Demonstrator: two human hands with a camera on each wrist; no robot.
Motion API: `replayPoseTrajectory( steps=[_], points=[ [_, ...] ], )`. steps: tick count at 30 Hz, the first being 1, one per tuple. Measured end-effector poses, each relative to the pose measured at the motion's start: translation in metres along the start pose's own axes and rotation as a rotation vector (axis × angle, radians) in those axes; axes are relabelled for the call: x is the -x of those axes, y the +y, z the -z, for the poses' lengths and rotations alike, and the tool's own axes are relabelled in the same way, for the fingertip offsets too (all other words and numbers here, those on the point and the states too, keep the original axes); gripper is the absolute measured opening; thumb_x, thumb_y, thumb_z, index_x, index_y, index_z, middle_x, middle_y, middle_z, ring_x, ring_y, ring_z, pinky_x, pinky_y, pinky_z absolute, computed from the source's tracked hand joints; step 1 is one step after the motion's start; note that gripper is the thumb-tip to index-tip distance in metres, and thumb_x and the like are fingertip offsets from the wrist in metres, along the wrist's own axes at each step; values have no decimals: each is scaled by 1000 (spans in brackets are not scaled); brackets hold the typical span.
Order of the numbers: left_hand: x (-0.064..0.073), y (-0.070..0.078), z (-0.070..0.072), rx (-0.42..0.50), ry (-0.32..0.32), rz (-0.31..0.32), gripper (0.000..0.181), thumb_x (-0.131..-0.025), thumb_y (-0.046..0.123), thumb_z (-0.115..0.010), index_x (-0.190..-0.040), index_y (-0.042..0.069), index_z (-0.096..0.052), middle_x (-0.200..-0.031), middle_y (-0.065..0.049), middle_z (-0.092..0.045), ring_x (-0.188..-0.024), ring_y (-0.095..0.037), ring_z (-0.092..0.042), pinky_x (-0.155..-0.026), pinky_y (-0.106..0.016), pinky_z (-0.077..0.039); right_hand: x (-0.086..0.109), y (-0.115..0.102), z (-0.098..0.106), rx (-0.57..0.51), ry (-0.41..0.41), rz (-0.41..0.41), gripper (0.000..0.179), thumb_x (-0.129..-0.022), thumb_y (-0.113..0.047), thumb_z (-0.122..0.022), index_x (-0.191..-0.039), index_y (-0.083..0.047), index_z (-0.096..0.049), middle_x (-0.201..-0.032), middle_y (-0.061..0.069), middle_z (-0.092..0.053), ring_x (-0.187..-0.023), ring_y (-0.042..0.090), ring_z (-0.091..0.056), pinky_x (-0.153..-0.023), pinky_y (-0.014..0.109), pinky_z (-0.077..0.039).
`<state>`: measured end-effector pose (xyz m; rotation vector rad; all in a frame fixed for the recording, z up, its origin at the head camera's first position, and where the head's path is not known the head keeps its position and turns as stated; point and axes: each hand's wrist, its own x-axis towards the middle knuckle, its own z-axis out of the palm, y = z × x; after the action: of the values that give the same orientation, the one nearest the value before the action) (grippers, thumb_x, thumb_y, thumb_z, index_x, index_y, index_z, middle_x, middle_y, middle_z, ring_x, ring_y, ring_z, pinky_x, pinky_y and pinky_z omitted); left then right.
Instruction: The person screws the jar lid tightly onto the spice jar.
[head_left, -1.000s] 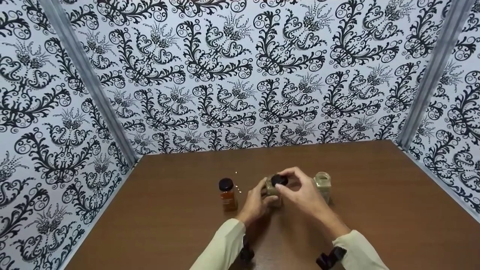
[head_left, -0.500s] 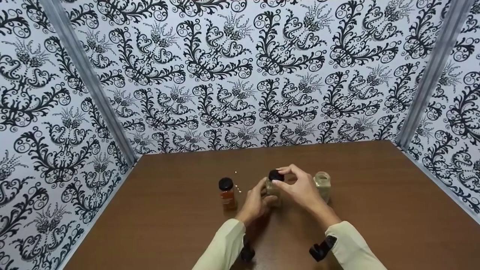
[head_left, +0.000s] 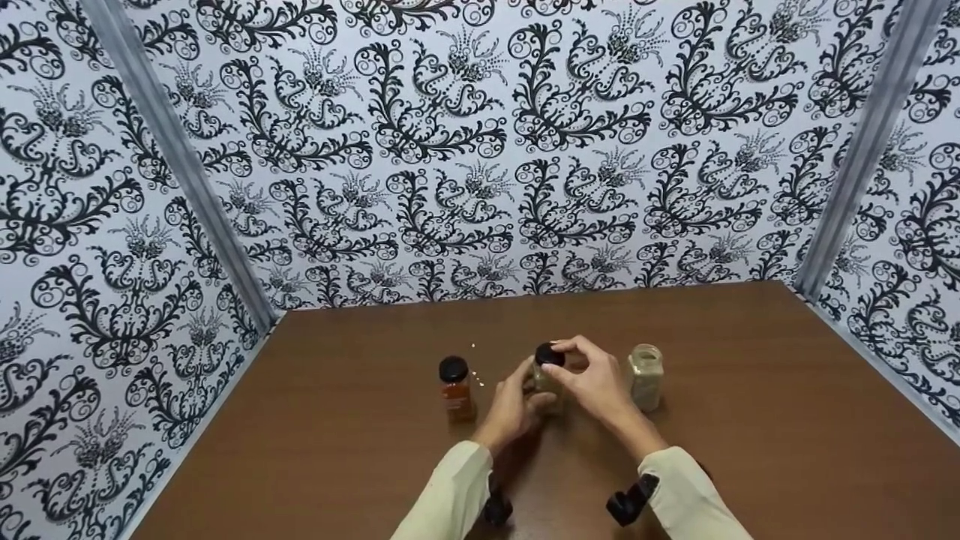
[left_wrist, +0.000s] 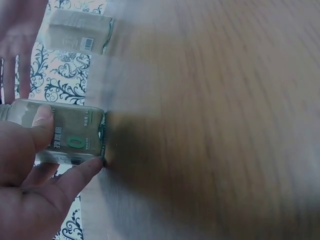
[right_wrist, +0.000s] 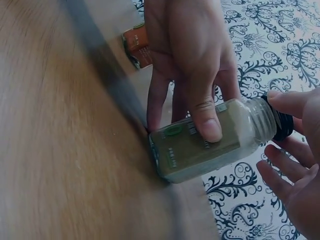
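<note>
Midway along the table a square glass spice jar (right_wrist: 220, 142) of greenish-brown powder stands upright, gripped around its body by my left hand (head_left: 511, 405). In the right wrist view that hand's thumb presses the label side. My right hand (head_left: 598, 380) pinches a black screw lid (right_wrist: 283, 120) between thumb and fingers at the jar's mouth. Glass threads show below the lid; whether it is engaged I cannot tell. To the right stands a lidless jar of pale greenish powder (head_left: 646, 382). A black-lidded jar of orange-red powder (head_left: 457, 397) stands left of my left hand.
Small pale specks (head_left: 478, 379) lie on the brown table (head_left: 360, 435) beside the orange-red jar. White panels with black scrollwork (head_left: 465, 187) enclose the table's back and sides. Black wrist straps (head_left: 630, 499) hang below both sleeves.
My right hand has moved a little left, bringing the lid from a tilt at the jar's right side to over its mouth. The left hand and the other two jars have stayed put.
</note>
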<state>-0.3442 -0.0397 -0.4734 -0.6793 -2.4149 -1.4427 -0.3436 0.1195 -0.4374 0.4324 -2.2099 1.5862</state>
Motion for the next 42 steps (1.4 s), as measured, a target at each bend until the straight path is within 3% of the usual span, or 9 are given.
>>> replayPoseTrajectory(
  steps=[4,10,19,28,34,42],
  points=[
    [0,0,0,13,0,-5,56,-90,10,-71,-143,7,-52,-131,-20,-66,-119,-35,-66,-97,-45,-55,0,0,-1,9,14,6,26,-81,-10,-83,-104,-10,-71,-114,13,-74,-95,27,-73,-85,41,-59],
    [3,2,1,-1,-15,18,59,-92,8,-69,-147,7,-47,-133,-21,-64,-119,-37,-65,-95,-47,-56,0,-1,-1,0,-12,17,29,-82,-8,-82,-109,-7,-71,-118,14,-72,-107,29,-71,-88,36,-59],
    [2,2,0,-34,-19,36,58,-91,10,-71,-145,8,-50,-134,-20,-64,-120,-35,-65,-100,-45,-53,4,7,-4,22,-9,55,29,-82,-9,-82,-110,-9,-73,-115,13,-73,-103,30,-72,-89,50,-57],
    [1,0,1,-33,5,24,57,-90,12,-72,-143,8,-52,-130,-19,-67,-118,-34,-67,-99,-46,-54,4,6,-9,-29,9,41,29,-80,-8,-82,-108,-6,-73,-115,17,-72,-106,34,-71,-92,46,-56],
    [2,-2,1,-14,2,24,57,-90,11,-72,-142,5,-52,-129,-21,-67,-116,-35,-67,-97,-46,-54,4,9,-12,-15,37,73,29,-78,-8,-84,-104,-3,-73,-112,19,-71,-102,34,-72,-88,40,-59],
    [2,0,0,54,12,19,59,-89,6,-72,-143,3,-51,-127,-21,-68,-114,-38,-68,-92,-44,-57,4,10,-11,-2,31,58,27,-79,-12,-85,-103,-9,-73,-109,10,-70,-103,27,-70,-88,43,-58]
  ],
)
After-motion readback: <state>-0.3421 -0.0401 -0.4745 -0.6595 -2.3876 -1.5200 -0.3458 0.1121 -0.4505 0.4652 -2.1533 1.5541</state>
